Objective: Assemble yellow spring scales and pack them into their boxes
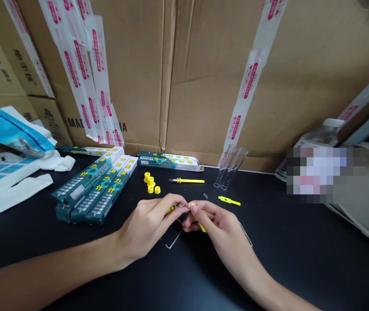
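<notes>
My left hand (145,224) was pinched on a slim yellow plastic rod with a metallic end (170,210), held just above the black counter (281,268). Beside it, nearly fingertip to fingertip, my right hand (221,224) was closed on a narrow yellow plastic piece (203,227), partly hidden by my thumb. A bent silver wire (173,241) showed beneath my hands. Beyond them were small yellow plastic caps (151,181), a tiny metal coil spring (205,195) and two clear tubes (232,168); dark green printed cardboard boxes (93,185) lay to the left.
</notes>
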`<act>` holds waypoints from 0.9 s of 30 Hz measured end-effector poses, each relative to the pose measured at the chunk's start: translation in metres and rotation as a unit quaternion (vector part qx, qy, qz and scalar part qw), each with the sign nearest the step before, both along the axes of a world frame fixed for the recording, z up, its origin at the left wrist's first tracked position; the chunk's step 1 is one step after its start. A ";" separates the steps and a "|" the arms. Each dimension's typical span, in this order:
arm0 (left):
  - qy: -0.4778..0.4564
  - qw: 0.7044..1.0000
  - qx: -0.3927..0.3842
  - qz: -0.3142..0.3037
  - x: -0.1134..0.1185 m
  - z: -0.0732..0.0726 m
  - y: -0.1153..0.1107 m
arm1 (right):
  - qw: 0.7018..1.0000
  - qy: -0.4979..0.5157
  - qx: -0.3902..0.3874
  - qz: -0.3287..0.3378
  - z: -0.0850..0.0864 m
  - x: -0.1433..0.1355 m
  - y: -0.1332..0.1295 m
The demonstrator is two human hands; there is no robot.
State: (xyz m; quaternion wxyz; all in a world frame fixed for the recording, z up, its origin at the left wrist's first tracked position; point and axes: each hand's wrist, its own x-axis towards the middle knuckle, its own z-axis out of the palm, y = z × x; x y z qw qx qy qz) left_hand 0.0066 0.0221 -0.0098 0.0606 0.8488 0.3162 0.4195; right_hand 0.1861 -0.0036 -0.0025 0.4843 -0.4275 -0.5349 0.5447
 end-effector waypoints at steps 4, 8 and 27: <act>-0.003 1.000 -0.023 0.003 -0.001 0.000 -0.001 | 1.000 -0.005 0.002 0.002 0.000 0.000 0.000; -0.005 0.999 -0.034 0.006 0.000 0.001 -0.001 | 1.000 -0.006 0.005 0.001 0.001 0.000 -0.002; 0.030 0.996 -0.081 -0.002 0.000 0.005 -0.001 | 0.999 -0.032 0.007 -0.005 -0.003 0.001 -0.003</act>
